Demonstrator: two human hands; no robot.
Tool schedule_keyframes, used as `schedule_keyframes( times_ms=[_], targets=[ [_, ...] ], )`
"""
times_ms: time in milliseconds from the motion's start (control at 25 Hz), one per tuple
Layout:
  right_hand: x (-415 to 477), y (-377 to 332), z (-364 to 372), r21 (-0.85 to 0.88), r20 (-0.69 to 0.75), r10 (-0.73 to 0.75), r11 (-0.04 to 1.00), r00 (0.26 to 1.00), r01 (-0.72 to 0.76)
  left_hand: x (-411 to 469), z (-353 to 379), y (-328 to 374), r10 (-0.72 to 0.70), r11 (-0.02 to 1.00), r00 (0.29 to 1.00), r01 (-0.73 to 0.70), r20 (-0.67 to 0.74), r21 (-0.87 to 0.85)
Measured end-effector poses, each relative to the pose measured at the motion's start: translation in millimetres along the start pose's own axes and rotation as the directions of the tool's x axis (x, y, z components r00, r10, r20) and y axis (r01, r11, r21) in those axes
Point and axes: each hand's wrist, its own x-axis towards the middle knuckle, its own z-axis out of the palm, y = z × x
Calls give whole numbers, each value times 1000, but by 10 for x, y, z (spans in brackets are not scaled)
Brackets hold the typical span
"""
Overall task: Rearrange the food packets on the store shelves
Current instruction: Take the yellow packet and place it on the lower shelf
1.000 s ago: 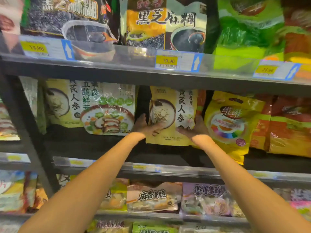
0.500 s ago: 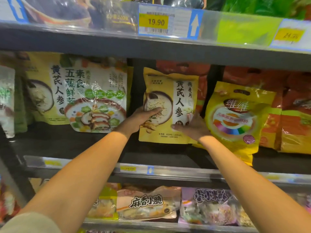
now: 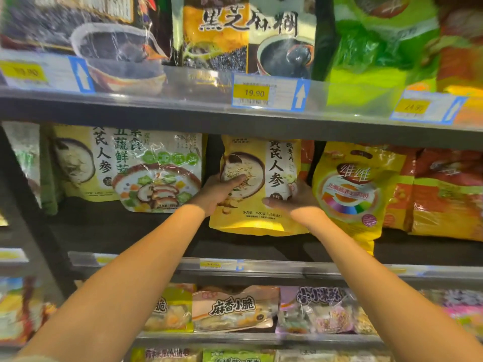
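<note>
A yellow oatmeal packet (image 3: 264,205) with a bowl picture stands upright in the middle of the dark middle shelf (image 3: 125,231). My left hand (image 3: 218,190) grips its left edge, thumb across the bowl picture. My right hand (image 3: 295,197) holds its lower right side, fingers behind and thumb in front. To its left stand a white vegetable packet (image 3: 159,176) and another yellow oatmeal packet (image 3: 78,163). A yellow packet with a rainbow ring (image 3: 352,194) leans against it on the right.
Red and orange packets (image 3: 444,194) fill the right of the middle shelf. The top shelf rail (image 3: 183,105) carries price tags below black sesame packets (image 3: 245,35) and a green packet (image 3: 379,48). Snack packets (image 3: 235,309) lie on the lower shelf.
The view has tilted back up, bringing the top shelf packets into sight. Both hands stay on the yellow oatmeal packet, which stands about where it was.
</note>
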Motion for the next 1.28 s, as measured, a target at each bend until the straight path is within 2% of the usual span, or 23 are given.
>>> schedule_keyframes(
  times_ms=[40,80,120,200,280,440,520,600,760,880,1000,1280],
  targets=[
    [-216,-123,-55,48,16,21,999,1000,-22,-106,-30,22,-1,1000,1000,1,10,-2],
    [-448,-277,-96,145,45,113,982,993,-119,-197,-70,38,-2,1000,1000,2,22,17],
    [-662,-396,-112,100,90,159,981,983,-168,-306,-115,71,-9,999,999,7,34,45],
    [-989,-576,-137,-66,95,133,990,987,-127,-501,-209,145,-37,995,999,35,28,92],
    [-1288,-666,-185,-15,36,138,990,990,-137,-695,-287,200,-89,994,996,87,30,73],
    [-1784,-774,-220,180,-42,30,983,999,-22,-982,-473,69,-170,985,983,172,63,-27],
    [-2007,-736,-243,278,-25,32,960,999,-24,-1141,-517,-26,-167,981,983,174,83,-86],
    [-2212,-680,-235,355,13,67,933,998,-67,-1347,-509,-90,-105,981,986,124,128,-147],
    [-2706,-462,-181,387,25,63,919,998,-68,-1811,-500,-295,-9,969,973,66,231,-240],
    [-3139,-141,-156,406,-6,113,908,994,-100,-2180,-408,-492,-61,945,963,140,263,-295],
    [-3666,166,-117,391,4,143,911,990,-133,-2633,-301,-731,-173,877,933,292,315,-381],
    [-4765,650,3,384,63,167,906,984,-178,-3765,-168,-1477,-202,884,968,245,146,-399]
  ],
)
